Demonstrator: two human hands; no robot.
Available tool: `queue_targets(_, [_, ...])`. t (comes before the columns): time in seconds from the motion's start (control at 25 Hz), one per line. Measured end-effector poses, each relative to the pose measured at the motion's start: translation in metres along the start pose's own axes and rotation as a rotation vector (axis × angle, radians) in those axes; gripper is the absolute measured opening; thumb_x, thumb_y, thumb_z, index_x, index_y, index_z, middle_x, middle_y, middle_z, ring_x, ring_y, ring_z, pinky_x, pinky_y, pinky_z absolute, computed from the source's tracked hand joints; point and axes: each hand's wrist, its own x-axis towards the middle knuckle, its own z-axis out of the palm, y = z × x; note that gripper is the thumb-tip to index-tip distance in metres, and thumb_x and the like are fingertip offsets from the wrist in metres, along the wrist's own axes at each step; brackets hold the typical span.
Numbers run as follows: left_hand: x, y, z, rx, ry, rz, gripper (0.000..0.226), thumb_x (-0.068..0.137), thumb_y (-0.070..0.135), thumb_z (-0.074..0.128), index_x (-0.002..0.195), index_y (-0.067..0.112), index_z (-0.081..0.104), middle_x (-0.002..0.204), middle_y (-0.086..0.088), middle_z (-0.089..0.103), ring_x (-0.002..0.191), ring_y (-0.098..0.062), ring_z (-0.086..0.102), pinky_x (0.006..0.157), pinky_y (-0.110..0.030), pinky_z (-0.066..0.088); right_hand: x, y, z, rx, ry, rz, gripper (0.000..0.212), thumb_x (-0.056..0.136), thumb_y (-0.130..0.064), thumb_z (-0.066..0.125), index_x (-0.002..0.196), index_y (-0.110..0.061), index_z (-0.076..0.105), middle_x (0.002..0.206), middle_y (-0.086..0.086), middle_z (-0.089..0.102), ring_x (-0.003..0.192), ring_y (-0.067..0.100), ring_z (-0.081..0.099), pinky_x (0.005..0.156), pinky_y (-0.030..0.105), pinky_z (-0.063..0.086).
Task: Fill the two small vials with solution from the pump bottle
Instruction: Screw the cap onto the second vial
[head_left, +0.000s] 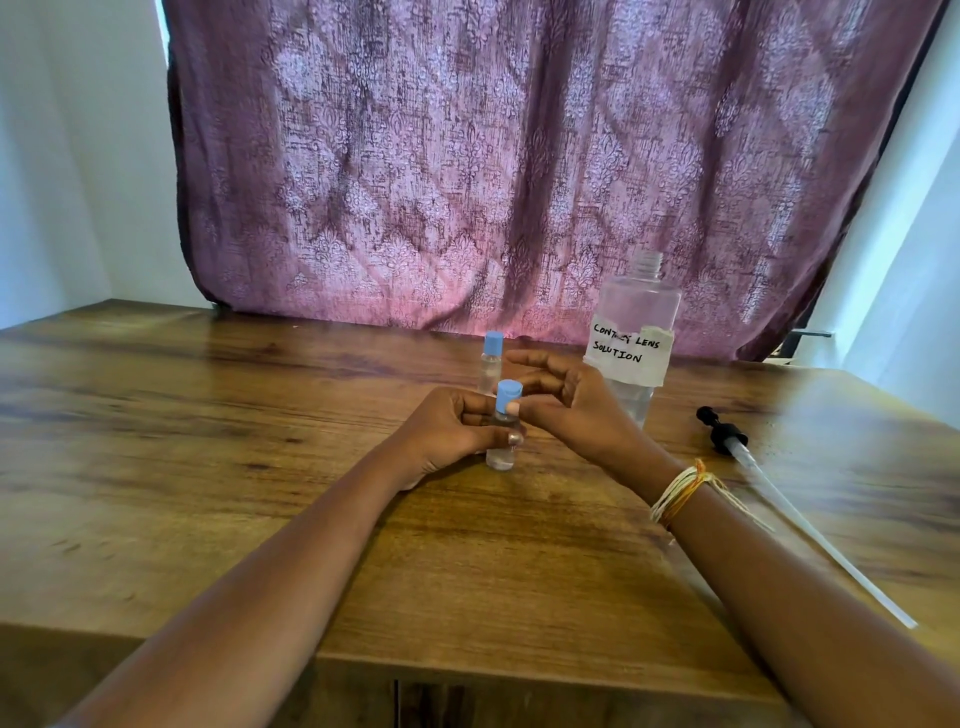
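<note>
At the centre of the frame the left hand (449, 428) wraps its curled fingers round the body of the near vial (503, 428), which stands upright on the wooden counter (208, 415) with its blue cap (508, 396) on. The grip is closed about the clear glass just below the cap; the base of the vial shows beneath the fingers, touching the wood.

The right hand (563, 402) sits just right of that vial — its thumb tip rests against the neck under the cap, while the other fingers arch loosely over and behind it, apart from one another and holding nothing. A band of pale and orange threads (678, 491) circles the right wrist.

Directly behind the near vial, a little higher in the frame, the second vial (491, 364) stands upright and capped in blue, free of either hand.

To the right of centre stands the large clear bottle (636, 338), its threaded neck open at the top, with a white label (629, 353) handwritten "CONTACT LENS SOLUTION". Liquid shows in its lower part.

The pump head (722, 431) lies on its side at the right of the frame — black top toward the bottle, its long pale dip tube running down toward the lower right corner.

A mauve patterned curtain (519, 156) fills the upper frame behind the counter.
</note>
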Motion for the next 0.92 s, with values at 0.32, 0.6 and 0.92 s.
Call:
queue_targets(0.32, [-0.002,0.004,0.003,0.026,0.039,0.000,0.021,0.078,0.007,0.078,0.098,0.014,0.078,0.092,0.000,0.079,0.089,-0.011,0.075,0.074,-0.017,0.055,0.000,0.000,0.008,-0.008,0.142,0.002,0.031,0.079,0.004,0.073,0.110,0.001,0.069,0.106,0.017,0.073,0.090,0.009,0.071,0.079,0.017,0.057])
queue_targets(0.6, [-0.003,0.006,0.004,0.038,0.122,0.000,0.027,0.082,0.002,0.074,0.108,0.004,0.073,0.103,-0.009,0.076,0.089,-0.011,0.070,0.083,-0.024,0.056,-0.001,0.003,0.011,0.015,0.076,0.060,0.044,0.080,0.007,0.068,0.122,-0.002,0.057,0.110,0.008,0.067,0.101,0.018,0.068,0.085,0.024,0.057])
queue_targets(0.92, [0.005,0.002,-0.010,0.246,0.329,-0.063,0.049,0.075,0.016,0.083,0.121,0.015,0.065,0.085,-0.005,0.062,0.078,-0.013,0.059,0.076,-0.028,0.050,0.007,0.024,0.027,-0.190,0.040,0.170,0.036,0.076,-0.007,0.077,0.109,-0.013,0.063,0.096,0.006,0.074,0.080,0.013,0.070,0.074,0.024,0.057])
